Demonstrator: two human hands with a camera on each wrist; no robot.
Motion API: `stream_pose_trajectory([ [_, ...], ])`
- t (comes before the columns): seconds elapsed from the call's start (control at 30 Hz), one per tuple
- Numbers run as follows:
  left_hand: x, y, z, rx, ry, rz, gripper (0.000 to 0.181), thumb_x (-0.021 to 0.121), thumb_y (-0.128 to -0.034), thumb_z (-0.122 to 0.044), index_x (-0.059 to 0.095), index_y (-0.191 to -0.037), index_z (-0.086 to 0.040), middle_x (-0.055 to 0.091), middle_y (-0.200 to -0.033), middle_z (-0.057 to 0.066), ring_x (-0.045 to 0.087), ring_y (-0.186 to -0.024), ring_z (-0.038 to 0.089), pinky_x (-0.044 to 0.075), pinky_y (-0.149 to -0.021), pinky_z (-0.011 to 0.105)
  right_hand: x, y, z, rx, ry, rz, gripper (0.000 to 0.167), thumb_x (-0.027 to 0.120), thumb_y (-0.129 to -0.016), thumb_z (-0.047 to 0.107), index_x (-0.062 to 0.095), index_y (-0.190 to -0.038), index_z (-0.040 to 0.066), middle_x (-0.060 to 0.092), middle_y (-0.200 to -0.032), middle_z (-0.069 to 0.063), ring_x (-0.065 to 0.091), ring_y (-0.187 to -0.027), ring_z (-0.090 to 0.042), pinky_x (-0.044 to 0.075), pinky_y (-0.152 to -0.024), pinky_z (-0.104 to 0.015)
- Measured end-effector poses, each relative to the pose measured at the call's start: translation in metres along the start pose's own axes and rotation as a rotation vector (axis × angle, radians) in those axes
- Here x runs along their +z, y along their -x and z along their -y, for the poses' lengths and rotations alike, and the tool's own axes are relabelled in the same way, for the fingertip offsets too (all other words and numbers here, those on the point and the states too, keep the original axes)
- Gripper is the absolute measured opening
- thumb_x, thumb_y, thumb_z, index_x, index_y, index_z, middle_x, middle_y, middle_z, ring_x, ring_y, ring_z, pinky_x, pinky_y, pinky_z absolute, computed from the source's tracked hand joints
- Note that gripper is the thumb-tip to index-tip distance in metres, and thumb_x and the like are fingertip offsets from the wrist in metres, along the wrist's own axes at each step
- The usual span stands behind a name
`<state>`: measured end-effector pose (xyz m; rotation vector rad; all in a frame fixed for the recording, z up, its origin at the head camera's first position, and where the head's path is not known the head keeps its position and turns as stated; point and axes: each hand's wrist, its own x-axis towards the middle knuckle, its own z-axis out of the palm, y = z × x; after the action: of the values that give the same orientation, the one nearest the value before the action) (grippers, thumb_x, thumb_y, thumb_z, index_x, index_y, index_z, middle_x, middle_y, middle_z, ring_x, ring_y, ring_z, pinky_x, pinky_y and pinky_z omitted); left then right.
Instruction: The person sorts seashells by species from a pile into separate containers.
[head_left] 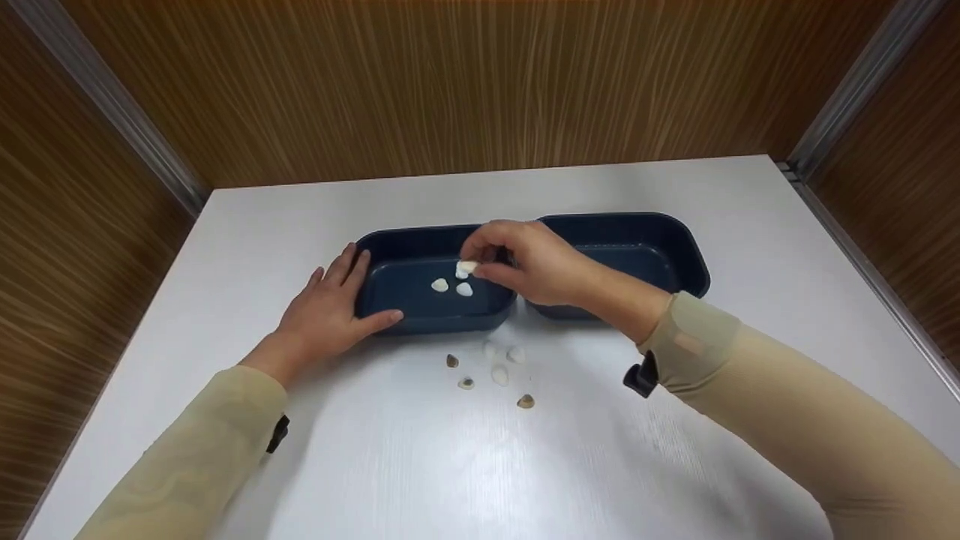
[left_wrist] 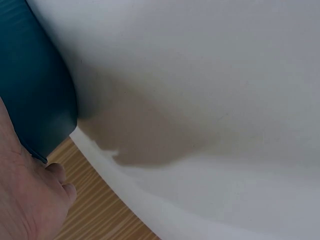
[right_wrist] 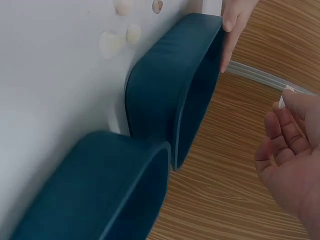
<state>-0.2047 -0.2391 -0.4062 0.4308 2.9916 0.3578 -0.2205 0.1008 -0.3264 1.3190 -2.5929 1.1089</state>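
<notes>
My right hand [head_left: 536,262] pinches a small white seashell [head_left: 468,267] between thumb and fingertips, above the left dark blue bin [head_left: 420,324]. In the right wrist view the shell's pale edge [right_wrist: 282,102] shows at the fingertips. Two white shells, one of them the left shell [head_left: 440,285], lie on that bin's floor; whether another lies under the pinched one I cannot tell. My left hand [head_left: 322,315] rests against the bin's left end, fingers and thumb spread fairly straight along its rim. In the left wrist view only part of this hand [left_wrist: 30,200] shows beside the bin's wall.
A second blue bin [head_left: 622,225] stands close to the right, partly behind my right forearm. Several shells lie on the white table [head_left: 420,465] in front, among them a white shell [head_left: 500,375] and a brown shell [head_left: 526,401]. Wood-grain panels [head_left: 480,90] rise behind and at both sides.
</notes>
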Motion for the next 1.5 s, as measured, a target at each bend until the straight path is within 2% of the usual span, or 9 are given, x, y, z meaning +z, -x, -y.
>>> stream_pose_trajectory([
  [0.17,0.001,-0.002,0.000,-0.006,0.008,0.006,0.121,0.043,-0.0896,-0.092,0.005,-0.172,-0.011,0.000,-0.178,0.016,0.016,-0.161,0.041,0.007,-0.130,0.055,0.014,-0.009,-0.008,0.015,-0.022,-0.005,0.015,0.070,-0.103,0.007,0.074,-0.117,0.005,0.073,-0.108,-0.005,0.066,-0.095,-0.018,0.056,-0.084,-0.037],
  [0.37,0.001,-0.003,0.000,-0.003,0.009,0.006,0.122,0.041,-0.0889,-0.093,0.004,-0.172,-0.011,-0.001,-0.178,0.016,0.015,-0.161,0.041,0.007,-0.130,0.056,0.028,-0.018,-0.017,0.056,-0.054,-0.016,0.015,0.071,-0.102,0.007,0.074,-0.117,0.005,0.073,-0.111,-0.007,0.067,-0.100,-0.021,0.056,-0.092,-0.042],
  [0.67,0.002,-0.001,0.000,0.003,0.004,0.004,0.120,0.042,-0.0903,-0.092,0.005,-0.172,-0.011,-0.001,-0.178,0.015,0.016,-0.161,0.040,0.007,-0.130,0.055,0.045,-0.026,-0.030,0.092,-0.062,-0.012,0.016,0.073,-0.101,0.006,0.073,-0.116,0.003,0.073,-0.114,-0.010,0.067,-0.106,-0.024,0.054,-0.097,-0.037],
  [0.9,0.003,-0.001,0.002,0.005,0.006,0.008,0.121,0.040,-0.0892,-0.093,0.003,-0.172,-0.012,-0.003,-0.178,0.014,0.013,-0.162,0.039,0.005,-0.130,0.055,0.053,-0.028,-0.036,0.114,-0.058,-0.016,0.015,0.074,-0.099,0.005,0.074,-0.114,0.003,0.073,-0.113,-0.010,0.067,-0.103,-0.025,0.055,-0.094,-0.038],
  [1.0,0.003,-0.001,0.002,0.004,0.009,0.006,0.121,0.040,-0.0892,-0.093,0.004,-0.172,-0.012,-0.003,-0.178,0.014,0.013,-0.162,0.040,0.006,-0.130,0.055,0.054,-0.029,-0.037,0.129,-0.057,-0.019,0.015,0.075,-0.099,0.005,0.074,-0.114,0.002,0.073,-0.113,-0.011,0.067,-0.104,-0.025,0.055,-0.095,-0.039],
  [1.23,0.002,-0.001,0.000,0.004,0.006,0.007,0.122,0.040,-0.0885,-0.094,0.003,-0.172,-0.013,-0.003,-0.178,0.014,0.015,-0.161,0.040,0.006,-0.131,0.054,0.051,-0.028,-0.040,0.149,-0.042,-0.019,0.020,0.072,-0.099,0.002,0.073,-0.119,0.000,0.071,-0.123,-0.014,0.067,-0.116,-0.027,0.053,-0.105,-0.039],
  [1.4,0.002,-0.001,0.000,0.005,0.004,0.002,0.121,0.040,-0.0895,-0.093,0.004,-0.172,-0.012,-0.002,-0.178,0.015,0.016,-0.161,0.040,0.006,-0.131,0.054,0.042,-0.021,-0.035,0.155,-0.054,-0.007,0.021,0.070,-0.102,0.005,0.073,-0.122,0.003,0.071,-0.125,-0.013,0.066,-0.113,-0.025,0.053,-0.102,-0.039],
  [1.5,0.002,0.000,0.001,0.003,0.005,0.002,0.121,0.041,-0.0900,-0.092,0.004,-0.172,-0.012,-0.002,-0.178,0.015,0.015,-0.161,0.040,0.006,-0.131,0.054,0.035,-0.014,-0.029,0.124,-0.058,-0.008,0.021,0.071,-0.102,0.005,0.073,-0.122,0.002,0.072,-0.124,-0.012,0.067,-0.112,-0.024,0.054,-0.100,-0.041],
])
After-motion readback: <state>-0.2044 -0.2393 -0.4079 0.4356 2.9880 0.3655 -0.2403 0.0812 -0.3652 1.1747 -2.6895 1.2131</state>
